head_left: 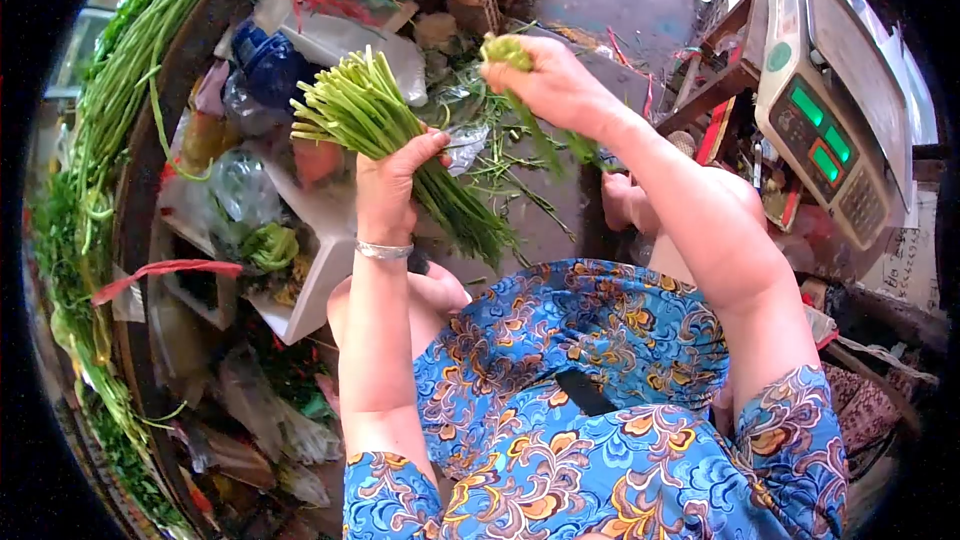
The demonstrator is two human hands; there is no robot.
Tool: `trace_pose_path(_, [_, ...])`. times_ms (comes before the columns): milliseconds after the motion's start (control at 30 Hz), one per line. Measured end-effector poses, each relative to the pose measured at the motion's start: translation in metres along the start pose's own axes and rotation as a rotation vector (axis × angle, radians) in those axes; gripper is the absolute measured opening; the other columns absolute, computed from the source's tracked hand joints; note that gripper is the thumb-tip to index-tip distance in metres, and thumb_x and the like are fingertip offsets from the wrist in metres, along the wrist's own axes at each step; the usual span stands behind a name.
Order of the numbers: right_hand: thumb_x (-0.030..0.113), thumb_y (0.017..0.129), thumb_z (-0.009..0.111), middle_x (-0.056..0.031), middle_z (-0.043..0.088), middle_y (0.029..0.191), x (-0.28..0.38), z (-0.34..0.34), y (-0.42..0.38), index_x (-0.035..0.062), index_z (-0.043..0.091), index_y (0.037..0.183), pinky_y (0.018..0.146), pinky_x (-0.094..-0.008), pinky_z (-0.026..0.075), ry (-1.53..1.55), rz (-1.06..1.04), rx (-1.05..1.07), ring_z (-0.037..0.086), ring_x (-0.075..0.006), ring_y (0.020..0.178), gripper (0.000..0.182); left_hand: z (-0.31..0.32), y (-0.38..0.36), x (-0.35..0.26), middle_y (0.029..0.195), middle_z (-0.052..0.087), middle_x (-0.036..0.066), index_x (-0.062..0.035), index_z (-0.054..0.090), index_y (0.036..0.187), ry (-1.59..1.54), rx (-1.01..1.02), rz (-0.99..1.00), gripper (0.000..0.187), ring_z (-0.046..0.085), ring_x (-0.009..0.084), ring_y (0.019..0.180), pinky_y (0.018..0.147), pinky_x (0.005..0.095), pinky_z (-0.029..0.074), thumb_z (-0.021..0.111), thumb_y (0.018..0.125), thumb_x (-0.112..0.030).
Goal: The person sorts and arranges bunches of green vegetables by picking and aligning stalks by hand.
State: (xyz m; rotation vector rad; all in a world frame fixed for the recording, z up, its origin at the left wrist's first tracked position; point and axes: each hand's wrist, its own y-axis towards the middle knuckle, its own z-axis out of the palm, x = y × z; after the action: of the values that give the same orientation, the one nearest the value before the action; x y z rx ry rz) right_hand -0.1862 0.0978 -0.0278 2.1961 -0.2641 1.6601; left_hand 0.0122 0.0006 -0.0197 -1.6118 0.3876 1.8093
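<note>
My left hand is closed round a thick bundle of green stems. The pale cut ends fan out to the upper left, and the darker green part hangs down to the lower right. To the right and higher up, my right hand grips a smaller bunch of greens, whose lower part trails down, blurred. The two bunches are apart. Loose stem pieces lie on the dark floor between and below my hands.
Long green stalks lie along a curved ledge at the left. A digital scale with lit green digits stands at the right on a wooden frame. A white foam box, plastic bags and a blue container lie at the left.
</note>
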Motion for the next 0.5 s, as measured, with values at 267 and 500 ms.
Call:
trace_pose_path(267, [0.021,0.089,0.062,0.0001,0.059,0.068,0.020,0.004,0.000,0.0051,0.061,0.082,0.050,-0.0234,0.041,0.552,0.212,0.054,0.051,-0.0082,0.053,0.017,0.010,-0.007,-0.005,0.121,0.056,0.017,0.0032,0.046,0.126,-0.067,0.195,-0.127,0.051,0.065,0.0253,0.084,0.075,0.0327,0.053,0.060,0.077,-0.006])
trace_pose_path(500, [0.022,0.080,0.073,0.0021,0.061,0.073,0.025,0.016,0.000,0.0056,0.066,0.093,0.049,-0.0232,0.040,0.530,0.217,0.069,0.050,-0.0060,0.056,0.021,0.009,-0.006,0.002,0.110,0.060,0.018,0.0022,0.047,0.124,-0.134,0.371,-0.191,0.052,0.063,0.0238,0.081,0.075,0.0341,0.052,0.057,0.074,-0.007])
